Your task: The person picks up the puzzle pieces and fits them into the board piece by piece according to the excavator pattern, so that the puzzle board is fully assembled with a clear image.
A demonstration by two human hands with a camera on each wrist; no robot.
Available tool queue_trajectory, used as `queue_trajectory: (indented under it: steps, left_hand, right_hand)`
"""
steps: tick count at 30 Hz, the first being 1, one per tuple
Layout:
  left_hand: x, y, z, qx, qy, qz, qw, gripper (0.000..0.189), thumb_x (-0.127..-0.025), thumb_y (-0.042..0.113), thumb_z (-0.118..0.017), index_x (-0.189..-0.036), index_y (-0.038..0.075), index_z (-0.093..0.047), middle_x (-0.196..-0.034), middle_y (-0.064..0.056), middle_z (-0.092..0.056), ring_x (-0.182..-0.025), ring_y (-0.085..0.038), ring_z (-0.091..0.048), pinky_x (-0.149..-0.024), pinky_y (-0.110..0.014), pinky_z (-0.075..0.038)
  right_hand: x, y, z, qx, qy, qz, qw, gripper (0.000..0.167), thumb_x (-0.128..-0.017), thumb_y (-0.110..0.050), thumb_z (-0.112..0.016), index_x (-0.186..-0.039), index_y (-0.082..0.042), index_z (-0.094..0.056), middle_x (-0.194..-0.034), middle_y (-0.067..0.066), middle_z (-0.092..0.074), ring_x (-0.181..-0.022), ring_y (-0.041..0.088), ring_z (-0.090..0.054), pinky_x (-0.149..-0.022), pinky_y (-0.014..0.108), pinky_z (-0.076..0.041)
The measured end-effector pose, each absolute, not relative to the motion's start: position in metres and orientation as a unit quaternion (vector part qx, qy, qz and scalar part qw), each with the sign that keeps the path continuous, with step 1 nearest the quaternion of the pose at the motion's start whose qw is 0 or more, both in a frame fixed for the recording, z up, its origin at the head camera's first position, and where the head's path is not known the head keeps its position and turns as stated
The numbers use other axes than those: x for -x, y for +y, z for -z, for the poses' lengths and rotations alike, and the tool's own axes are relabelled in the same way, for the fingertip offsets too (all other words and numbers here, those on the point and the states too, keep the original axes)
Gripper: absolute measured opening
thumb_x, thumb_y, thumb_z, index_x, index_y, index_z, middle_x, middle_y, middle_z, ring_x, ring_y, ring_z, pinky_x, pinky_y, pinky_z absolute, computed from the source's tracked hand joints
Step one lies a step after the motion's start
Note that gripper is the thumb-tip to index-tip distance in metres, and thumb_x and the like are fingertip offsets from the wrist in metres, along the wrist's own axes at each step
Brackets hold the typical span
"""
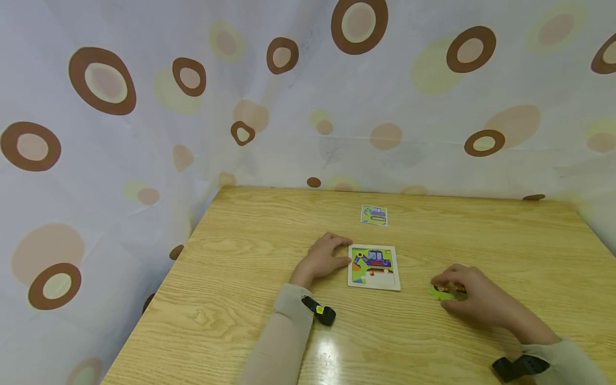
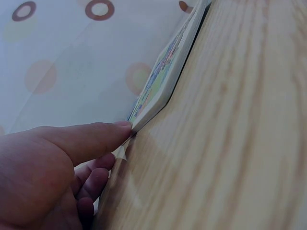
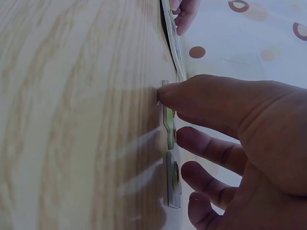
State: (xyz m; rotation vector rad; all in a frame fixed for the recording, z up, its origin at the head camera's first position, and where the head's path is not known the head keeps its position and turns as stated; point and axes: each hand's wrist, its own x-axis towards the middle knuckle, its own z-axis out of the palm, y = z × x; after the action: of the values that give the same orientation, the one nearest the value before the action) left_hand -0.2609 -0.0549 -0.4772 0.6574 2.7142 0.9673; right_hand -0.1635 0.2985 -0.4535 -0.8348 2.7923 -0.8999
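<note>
A square picture puzzle in a pale frame lies on the table, showing a blue excavator with a white gap at its lower right. My left hand is at its left side; in the left wrist view the straight thumb touches the frame's corner. Farther right, my right hand is low over loose pieces. Its thumb and forefinger pinch a green puzzle piece, seen edge-on in the right wrist view. Another piece lies beside it, under the other fingers, which partly hide it.
A small card with a similar excavator picture lies behind the puzzle. The wooden table ends at a white patterned cloth at the back and left. Black straps circle both wrists.
</note>
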Motion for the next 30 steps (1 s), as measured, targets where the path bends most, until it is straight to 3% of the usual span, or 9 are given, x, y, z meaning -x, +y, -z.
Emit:
queue_trajectory:
  steps: [10, 20, 24, 30]
  left_hand:
    - [0.26, -0.055, 0.477, -0.218, 0.915, -0.326, 0.093, 0.045, -0.095, 0.031, -0.067, -0.138, 0.022, -0.059, -0.134, -0.002, -0.051, -0.123, -0.022, -0.045, -0.105, -0.041, -0.034]
    - [0.261, -0.055, 0.478, -0.218, 0.914, -0.329, 0.092, 0.045, -0.095, 0.031, -0.067, -0.139, 0.022, -0.058, -0.133, -0.001, -0.051, -0.123, -0.022, -0.046, -0.104, -0.041, -0.035]
    - [0.261, -0.055, 0.477, -0.219, 0.914, -0.329, 0.091, 0.045, -0.095, 0.031, -0.067, -0.139, 0.022, -0.059, -0.133, -0.001, -0.052, -0.123, -0.022, -0.046, -0.104, -0.041, -0.035]
    - [0.26, -0.055, 0.476, -0.223, 0.914, -0.328, 0.09, 0.045, -0.095, 0.03, -0.068, -0.139, 0.021, -0.059, -0.133, -0.002, -0.052, -0.122, -0.022, -0.046, -0.103, -0.041, -0.035]
  right_hand:
    - [0.162, 0.298, 0.455, 0.291, 0.907, 0.303, 0.03, 0.026, -0.085, -0.014, -0.079, -0.11, -0.01, -0.072, -0.103, -0.004, -0.063, -0.083, 0.005, -0.055, -0.067, 0.027, -0.05]
    - [0.163, 0.288, 0.447, 0.25, 0.92, 0.299, 0.039, 0.034, -0.085, -0.02, -0.079, -0.116, -0.008, -0.07, -0.103, -0.006, -0.063, -0.091, 0.012, -0.062, -0.072, 0.029, -0.053]
    - [0.162, 0.283, 0.445, 0.241, 0.925, 0.294, 0.021, 0.034, -0.084, -0.018, -0.08, -0.116, -0.009, -0.07, -0.103, -0.007, -0.063, -0.095, 0.015, -0.062, -0.074, 0.032, -0.053]
    - [0.164, 0.273, 0.449, 0.265, 0.917, 0.296, -0.022, 0.031, -0.081, -0.014, -0.082, -0.111, -0.013, -0.071, -0.101, -0.011, -0.061, -0.09, 0.009, -0.058, -0.075, 0.033, -0.052]
